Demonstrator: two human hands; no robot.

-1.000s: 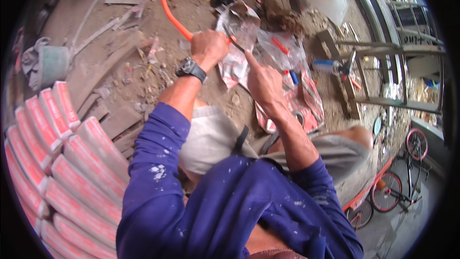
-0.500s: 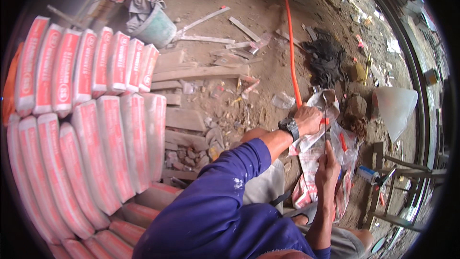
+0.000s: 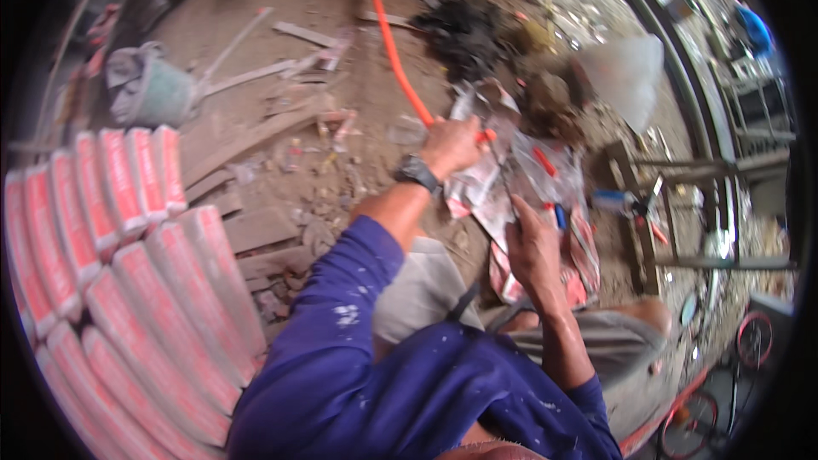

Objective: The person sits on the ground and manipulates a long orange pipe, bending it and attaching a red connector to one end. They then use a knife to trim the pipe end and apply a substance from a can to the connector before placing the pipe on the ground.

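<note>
One crumpled clear plastic bag (image 3: 511, 179) with red and white print lies on the dirt floor (image 3: 358, 111). The left hand (image 3: 452, 146) has its fingers closed on the bag's edge, and the right hand (image 3: 532, 243) pinches a thin rod (image 3: 501, 172). One orange hose (image 3: 394, 47) runs beside them.

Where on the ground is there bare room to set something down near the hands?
Bare dirt lies between the orange hose and the bucket, above the planks. Around the left hand and right hand it is crowded: plastic bags, rubble, stacked sacks at left.
</note>
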